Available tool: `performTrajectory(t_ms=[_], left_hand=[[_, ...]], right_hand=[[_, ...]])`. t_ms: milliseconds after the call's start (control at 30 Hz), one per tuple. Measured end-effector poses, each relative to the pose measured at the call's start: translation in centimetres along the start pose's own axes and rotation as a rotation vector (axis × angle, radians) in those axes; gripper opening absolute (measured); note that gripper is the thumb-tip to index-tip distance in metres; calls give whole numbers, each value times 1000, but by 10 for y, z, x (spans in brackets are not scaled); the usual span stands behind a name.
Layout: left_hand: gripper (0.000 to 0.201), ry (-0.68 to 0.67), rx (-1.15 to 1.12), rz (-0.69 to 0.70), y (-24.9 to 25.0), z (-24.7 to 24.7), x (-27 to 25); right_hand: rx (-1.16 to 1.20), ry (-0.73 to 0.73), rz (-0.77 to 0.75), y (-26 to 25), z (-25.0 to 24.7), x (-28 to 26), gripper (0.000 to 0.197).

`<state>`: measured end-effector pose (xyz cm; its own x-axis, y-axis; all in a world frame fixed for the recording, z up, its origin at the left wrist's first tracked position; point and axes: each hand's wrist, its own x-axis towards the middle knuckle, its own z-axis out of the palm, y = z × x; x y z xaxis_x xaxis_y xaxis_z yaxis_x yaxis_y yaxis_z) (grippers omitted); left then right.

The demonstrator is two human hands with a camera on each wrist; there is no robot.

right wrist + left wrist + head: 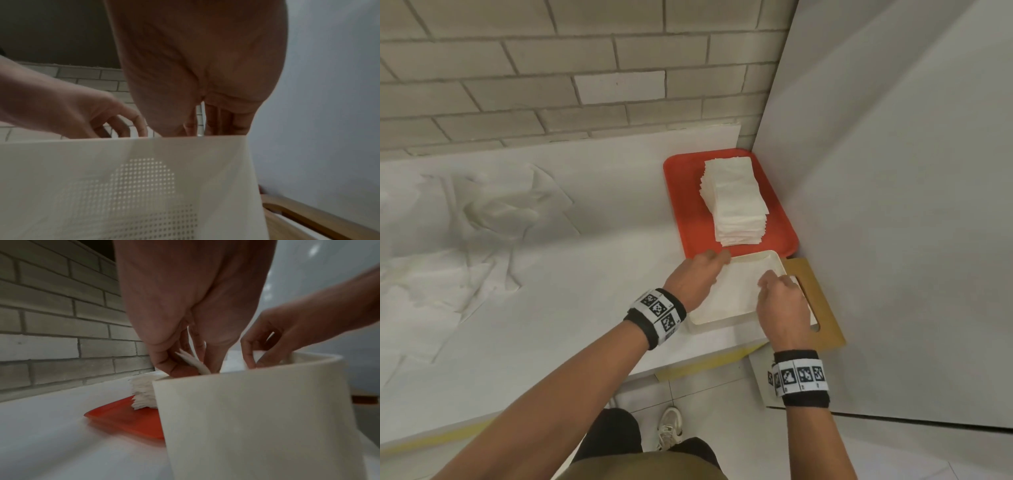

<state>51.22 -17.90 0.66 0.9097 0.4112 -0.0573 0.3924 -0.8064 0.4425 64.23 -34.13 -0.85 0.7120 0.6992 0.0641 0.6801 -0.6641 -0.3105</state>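
Note:
A white perforated bin (722, 323) stands on a wooden board (822, 308) at the counter's right end. A white napkin (736, 291) lies spread inside it. My left hand (719, 258) is at the bin's far left corner, and in the left wrist view its thumb and fingers (180, 363) pinch the napkin's edge (193, 361). My right hand (770, 279) reaches in at the right side and pinches another corner (257, 354). Behind the bin, a red tray (688, 192) carries a tall stack of folded napkins (736, 202). The bin wall (144, 186) hides my fingertips in the right wrist view.
Several loose, crumpled napkins (482, 212) lie on the white counter (585, 274) to the left. A brick wall (551, 85) runs behind, and a white panel (893, 205) closes the right side. The counter's front edge (688, 366) is just below the bin.

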Motion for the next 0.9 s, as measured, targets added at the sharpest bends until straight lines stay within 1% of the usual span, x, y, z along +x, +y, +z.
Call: performTrajectory(t_ms=[100,167,233,267,300,367,400,433,467,500,567,633,667,733,767,833,900], left_hand=[[34,-59,195,-1,0,3,2],[20,-105,236,-19,1,1,3],[11,-108,274,-16,1,1,1],[9,-94,298,-11,1,2,0],[8,-52,339,1,0,2,-2],[9,78,402,53,2,4,-5],[5,127,397,98,5,7,-5],[4,134,362,141,9,10,-5],[11,99,312,168,13,12,-4],[18,32,270,170,16,14,-2],[26,-145,260,91,17,16,-1],[34,-276,297,29,12,12,-3],[34,-293,324,17,11,8,-4],[30,-286,388,19,9,0,-6],[30,-287,414,21,9,-3,-8],[30,-333,460,18,11,-9,-8],[28,-360,458,48,6,-12,-11]], right_hand=[[-103,-28,25,-4,1,5,24],[-134,-40,60,-8,-4,10,29],[-161,-54,86,-12,-12,12,34],[-165,-43,94,-15,-18,12,35],[-154,-26,95,-18,-25,11,36],[-98,0,77,-24,-37,11,33],[-94,-17,71,-26,-38,13,32],[-117,-58,68,-27,-36,18,32],[-162,-118,57,-28,-30,24,34],[-195,-194,45,-28,-21,30,38],[-198,-347,53,-28,-7,37,48],[-200,-404,57,-29,-3,37,53],[-181,-396,76,-29,-3,37,55],[-138,-372,99,-23,-3,38,58],[-146,-392,99,-21,-4,38,60],[-207,-496,107,-23,-6,39,68],[-222,-572,111,-31,-7,39,75]])
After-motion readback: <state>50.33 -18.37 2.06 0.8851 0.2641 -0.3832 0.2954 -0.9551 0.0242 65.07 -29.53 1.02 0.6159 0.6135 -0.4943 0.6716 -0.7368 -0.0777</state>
